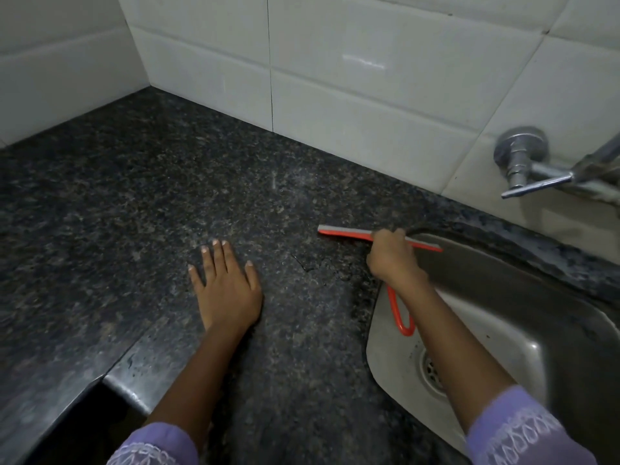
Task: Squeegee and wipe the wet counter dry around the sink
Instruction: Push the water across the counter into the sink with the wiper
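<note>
- Right hand [391, 258] closed in a fist around the orange handle of the squeegee [379, 238]; blade lying just beyond the knuckles, across the corner where the desk [167, 203] meets the rim of the sink [503, 317], one end over the dark stone, the other out over the basin.
- Left hand [224, 286] empty, spread flat, palm down on the desk, well to the left of the squeegee hand.
- Risk of the blade bridging the rim: half unsupported, so likely to rock and leave a streak of water along the sink edge.
- Risk of pushing water away from the basin: a stroke toward the left hand would spread the film back over stone, maybe under the palm.
- Risk of slipping: braced palm on a wet, polished surface could slide if weight shifts onto it.
- Risk of a knock: tap [526, 169] sits beyond and to the right of the squeegee hand; a high, long stroke could clip it.
- Wetness hard to judge on this speckled stone, so missed patches likely.
</note>
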